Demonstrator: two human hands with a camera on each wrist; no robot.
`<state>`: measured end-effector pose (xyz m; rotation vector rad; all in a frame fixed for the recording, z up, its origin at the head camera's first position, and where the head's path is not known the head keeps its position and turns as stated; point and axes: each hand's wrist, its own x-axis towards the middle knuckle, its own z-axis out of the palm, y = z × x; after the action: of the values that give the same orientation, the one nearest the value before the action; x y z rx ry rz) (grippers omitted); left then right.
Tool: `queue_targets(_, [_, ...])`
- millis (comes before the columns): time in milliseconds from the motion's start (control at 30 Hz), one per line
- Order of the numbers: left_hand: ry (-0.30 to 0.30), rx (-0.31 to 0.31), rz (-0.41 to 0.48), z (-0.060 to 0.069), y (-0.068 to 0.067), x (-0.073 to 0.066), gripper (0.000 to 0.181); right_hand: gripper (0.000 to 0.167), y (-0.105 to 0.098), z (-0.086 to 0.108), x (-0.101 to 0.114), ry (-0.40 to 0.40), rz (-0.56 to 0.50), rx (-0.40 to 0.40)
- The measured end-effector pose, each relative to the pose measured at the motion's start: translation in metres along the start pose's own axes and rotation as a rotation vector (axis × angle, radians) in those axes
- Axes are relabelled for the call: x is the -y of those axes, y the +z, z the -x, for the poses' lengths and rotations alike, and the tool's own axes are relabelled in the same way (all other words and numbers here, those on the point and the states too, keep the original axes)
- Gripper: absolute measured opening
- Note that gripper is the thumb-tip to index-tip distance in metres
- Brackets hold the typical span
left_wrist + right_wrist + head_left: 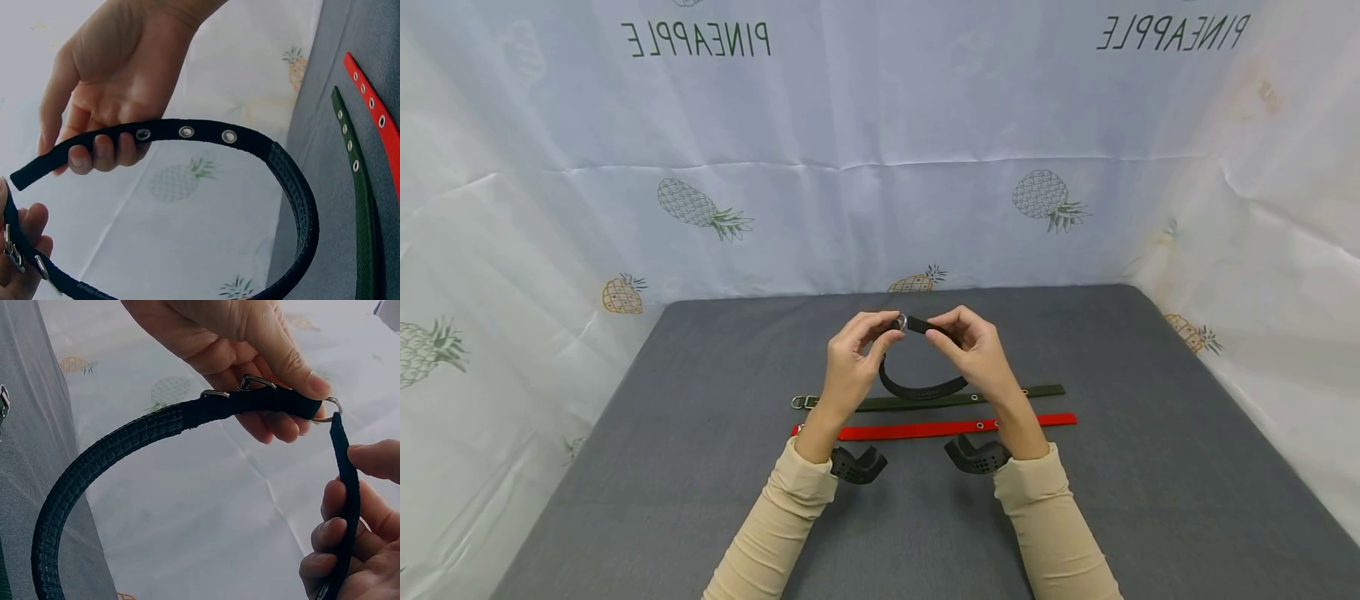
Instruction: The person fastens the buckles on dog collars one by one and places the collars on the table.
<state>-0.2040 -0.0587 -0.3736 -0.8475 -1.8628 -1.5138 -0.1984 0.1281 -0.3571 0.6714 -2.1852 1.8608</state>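
Note:
A black collar is raised above the table in both hands, its padded middle hanging in a loop. Its buckle end is pinched between the thumb and fingers of my left hand, close by the metal buckle and an end ring. My right hand grips the other end, a strap with metal eyelets. The strap's tip is right at the ring; whether it touches or enters it, I cannot tell. Both hands are close together, facing each other.
Beneath the hands, a green collar and a red collar lie stretched out side by side on the grey tabletop. A white curtain with pineapple prints hangs behind the table and along its sides.

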Motion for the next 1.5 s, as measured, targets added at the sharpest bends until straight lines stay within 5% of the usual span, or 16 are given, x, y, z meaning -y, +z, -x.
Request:
queue_targets(500, [-0.029,0.036,0.022,0.002,0.003,0.000,0.025,0.019,0.005,0.001,-0.001,-0.011,0.013,0.029])
queue_targets(1033, [-0.192,0.171,0.109,0.004,0.000,-0.001,0.024,0.028,0.011,0.001,-0.002,-0.045,-0.039,0.074])
queue_targets(1500, [-0.202,0.197,0.056,0.003,-0.006,-0.002,0.033,0.029,0.012,0.001,-0.005,-0.078,-0.039,0.064])
